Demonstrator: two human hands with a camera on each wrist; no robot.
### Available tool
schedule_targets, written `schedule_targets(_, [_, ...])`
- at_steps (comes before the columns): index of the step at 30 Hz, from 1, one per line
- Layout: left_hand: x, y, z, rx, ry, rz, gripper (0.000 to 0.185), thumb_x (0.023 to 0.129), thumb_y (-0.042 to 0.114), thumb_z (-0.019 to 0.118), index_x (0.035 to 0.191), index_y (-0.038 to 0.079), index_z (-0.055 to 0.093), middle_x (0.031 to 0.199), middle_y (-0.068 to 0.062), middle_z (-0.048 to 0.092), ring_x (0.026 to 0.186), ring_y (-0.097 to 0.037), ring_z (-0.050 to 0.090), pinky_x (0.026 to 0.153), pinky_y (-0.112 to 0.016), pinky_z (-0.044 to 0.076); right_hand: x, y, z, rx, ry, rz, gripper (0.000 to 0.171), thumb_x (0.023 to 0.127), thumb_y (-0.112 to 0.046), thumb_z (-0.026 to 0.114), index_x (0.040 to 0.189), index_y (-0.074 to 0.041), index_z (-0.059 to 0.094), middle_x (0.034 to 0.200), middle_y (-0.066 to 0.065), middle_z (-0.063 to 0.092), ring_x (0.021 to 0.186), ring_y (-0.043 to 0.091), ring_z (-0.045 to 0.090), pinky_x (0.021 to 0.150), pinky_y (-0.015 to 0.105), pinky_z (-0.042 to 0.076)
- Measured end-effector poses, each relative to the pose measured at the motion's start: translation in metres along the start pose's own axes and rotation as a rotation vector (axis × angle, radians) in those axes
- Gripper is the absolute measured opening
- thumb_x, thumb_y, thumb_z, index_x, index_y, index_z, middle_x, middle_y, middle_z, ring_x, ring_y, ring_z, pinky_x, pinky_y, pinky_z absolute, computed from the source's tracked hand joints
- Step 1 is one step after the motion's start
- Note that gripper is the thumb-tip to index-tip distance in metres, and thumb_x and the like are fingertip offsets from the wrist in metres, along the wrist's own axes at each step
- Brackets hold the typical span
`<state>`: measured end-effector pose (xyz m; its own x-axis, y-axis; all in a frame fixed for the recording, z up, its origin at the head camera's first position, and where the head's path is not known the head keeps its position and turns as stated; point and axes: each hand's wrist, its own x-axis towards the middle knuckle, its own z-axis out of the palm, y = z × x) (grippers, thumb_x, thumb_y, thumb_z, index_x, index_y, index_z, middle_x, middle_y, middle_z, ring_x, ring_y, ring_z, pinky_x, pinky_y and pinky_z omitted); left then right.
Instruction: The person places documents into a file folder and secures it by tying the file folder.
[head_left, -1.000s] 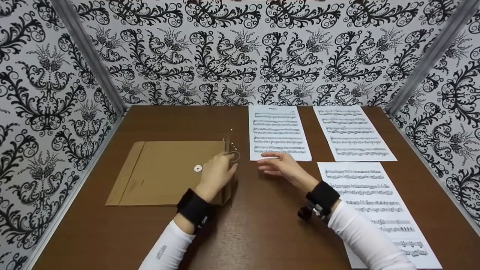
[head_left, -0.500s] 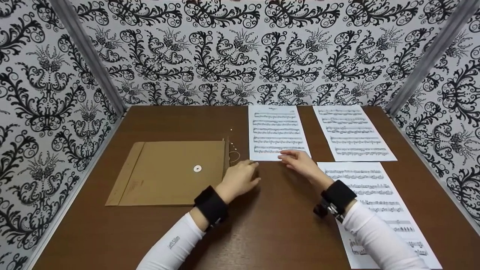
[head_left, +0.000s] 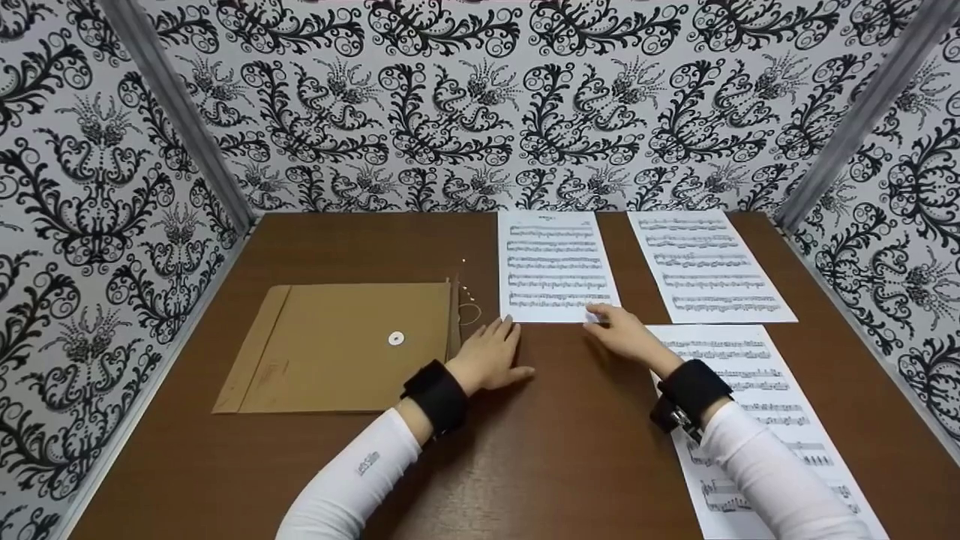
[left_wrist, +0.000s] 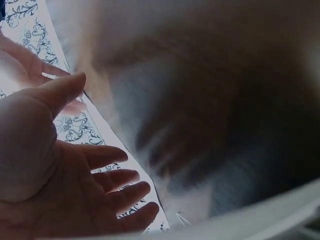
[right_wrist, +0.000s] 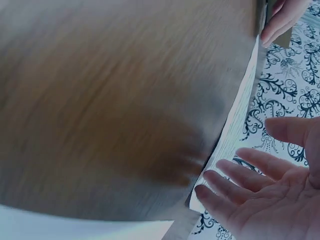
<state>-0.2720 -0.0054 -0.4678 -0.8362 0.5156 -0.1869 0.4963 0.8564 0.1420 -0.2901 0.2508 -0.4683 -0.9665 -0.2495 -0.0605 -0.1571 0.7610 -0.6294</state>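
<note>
Both hands off the envelope [head_left: 345, 345], now by the nearest music sheet's [head_left: 555, 266] bottom edge.

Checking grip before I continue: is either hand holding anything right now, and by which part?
Nothing is held. The left hand is open near the sheet of music, and the right hand is open with fingertips at that sheet's near right corner.

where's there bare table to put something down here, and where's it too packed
Bare brown wooden table lies behind the flat tan card envelope, left of the middle white music sheet. The near strip is bare too, between the left hand and the near music sheet. The right side is crowded: the far-right sheet, and the right hand.
</note>
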Motion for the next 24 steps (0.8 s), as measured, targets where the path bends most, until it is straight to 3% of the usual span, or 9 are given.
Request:
schedule_targets(7, [0.002,-0.002,-0.004,0.01,-0.073,-0.016,0.085,0.101,0.059,0.051,0.161,0.003,0.028,0.171,-0.014,0.024,0.16,-0.028,0.025,0.13,-0.047,0.026,0.002,0.002,0.004,-0.098,-0.039,-0.034,0.048,0.104,-0.016,0.053,0.14,0.016,0.05,0.153,0.041,0.038,0.145,0.055,0.038,0.121,0.062,0.032])
schedule_targets(24, [-0.007,0.003,-0.013,-0.001,-0.14,-0.039,0.086,0.102,0.06,0.046,0.161,0.001,0.026,0.171,-0.014,0.025,0.16,-0.025,0.027,0.131,-0.045,0.023,-0.008,-0.008,0.004,-0.331,-0.109,-0.087,0.049,0.104,-0.023,0.056,0.137,0.012,0.056,0.151,0.041,0.041,0.138,0.054,0.048,0.115,0.062,0.041])
